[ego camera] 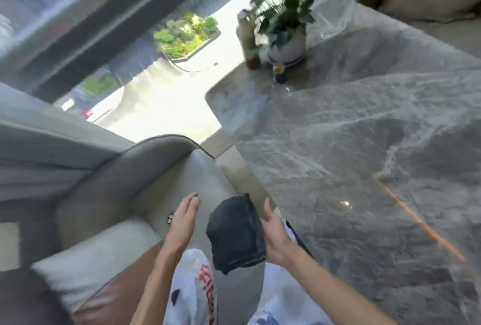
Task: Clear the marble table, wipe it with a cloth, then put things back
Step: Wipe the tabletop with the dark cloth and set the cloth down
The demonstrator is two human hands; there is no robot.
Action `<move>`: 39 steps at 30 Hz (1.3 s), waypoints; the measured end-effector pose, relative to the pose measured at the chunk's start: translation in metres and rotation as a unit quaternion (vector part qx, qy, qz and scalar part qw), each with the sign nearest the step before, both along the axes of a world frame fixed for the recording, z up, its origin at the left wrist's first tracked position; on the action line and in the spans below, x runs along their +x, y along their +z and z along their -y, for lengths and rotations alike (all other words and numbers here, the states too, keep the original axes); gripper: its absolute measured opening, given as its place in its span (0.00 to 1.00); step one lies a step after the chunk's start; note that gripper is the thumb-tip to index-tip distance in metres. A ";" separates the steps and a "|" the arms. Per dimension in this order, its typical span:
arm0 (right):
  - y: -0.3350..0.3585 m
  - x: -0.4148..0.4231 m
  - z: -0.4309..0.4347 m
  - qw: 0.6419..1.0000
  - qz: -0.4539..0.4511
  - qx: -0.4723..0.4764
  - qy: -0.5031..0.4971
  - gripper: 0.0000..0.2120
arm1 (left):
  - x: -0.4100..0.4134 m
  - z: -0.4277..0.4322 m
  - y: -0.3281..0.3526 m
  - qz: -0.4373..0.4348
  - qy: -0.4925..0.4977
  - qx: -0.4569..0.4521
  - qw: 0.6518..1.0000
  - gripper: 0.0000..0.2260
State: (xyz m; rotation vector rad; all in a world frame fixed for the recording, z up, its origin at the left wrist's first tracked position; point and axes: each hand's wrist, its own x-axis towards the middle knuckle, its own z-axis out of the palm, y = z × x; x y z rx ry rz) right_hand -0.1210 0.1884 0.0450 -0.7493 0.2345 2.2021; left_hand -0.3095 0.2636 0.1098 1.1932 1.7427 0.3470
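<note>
The grey-veined marble table (364, 142) beyond the right hand (276, 233) is polished and glossy, the folded dark cloth (235, 233) touching that hand looks soft and matt, and the beige armchair (145, 176) by the left hand (183, 220) looks smooth and leathery.

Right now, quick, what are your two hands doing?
Left hand: open, holding nothing.
Right hand: against the cloth, fingers hidden behind it, so the grip cannot be told.
</note>
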 end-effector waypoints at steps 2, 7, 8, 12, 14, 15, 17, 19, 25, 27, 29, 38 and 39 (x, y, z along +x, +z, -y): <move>0.026 0.019 -0.011 0.998 -0.039 0.033 -0.036 0.43 | 0.018 0.000 0.025 0.064 -0.010 -0.063 0.996 0.19; 0.091 0.080 -0.039 0.989 0.014 0.086 -0.116 0.44 | 0.092 -0.044 0.076 0.263 -0.040 -0.157 0.951 0.23; 0.102 0.095 -0.043 0.986 0.032 0.090 -0.136 0.45 | 0.106 -0.057 0.081 0.275 -0.065 -0.151 0.947 0.22; 0.115 0.146 -0.059 0.978 0.077 0.068 -0.184 0.45 | 0.166 -0.110 0.089 0.270 -0.193 -0.152 0.931 0.15; 0.113 0.165 -0.067 0.973 0.105 0.053 -0.200 0.43 | 0.191 -0.135 0.087 0.260 -0.240 -0.155 0.922 0.15; 0.111 0.175 -0.074 0.968 0.124 0.053 -0.211 0.40 | 0.202 -0.148 0.086 0.254 -0.260 -0.154 0.919 0.14; 0.105 0.190 -0.089 0.950 0.213 0.044 -0.226 0.34 | 0.219 -0.177 0.082 0.240 -0.301 -0.152 0.910 0.13; 0.100 0.200 -0.104 0.926 0.312 0.040 -0.207 0.28 | 0.231 -0.205 0.078 0.228 -0.344 -0.148 0.899 0.10; 0.092 0.206 -0.156 0.884 0.435 0.003 -0.173 0.15 | 0.255 -0.286 0.055 0.202 -0.401 -0.183 0.875 0.10; 0.087 0.206 -0.171 0.874 0.449 -0.009 -0.187 0.12 | 0.264 -0.306 0.047 0.166 -0.433 -0.178 0.868 0.10; 0.075 0.209 -0.181 0.834 0.528 -0.016 -0.162 0.09 | 0.277 -0.323 0.040 0.094 -0.494 -0.104 0.858 0.10; 0.061 0.297 -0.273 0.610 0.783 -0.116 0.017 0.08 | 0.411 -0.386 0.023 -0.115 -0.670 0.232 0.696 0.13; 0.064 0.315 -0.285 0.586 0.801 -0.121 0.018 0.08 | 0.430 -0.394 0.027 -0.129 -0.678 0.259 0.676 0.13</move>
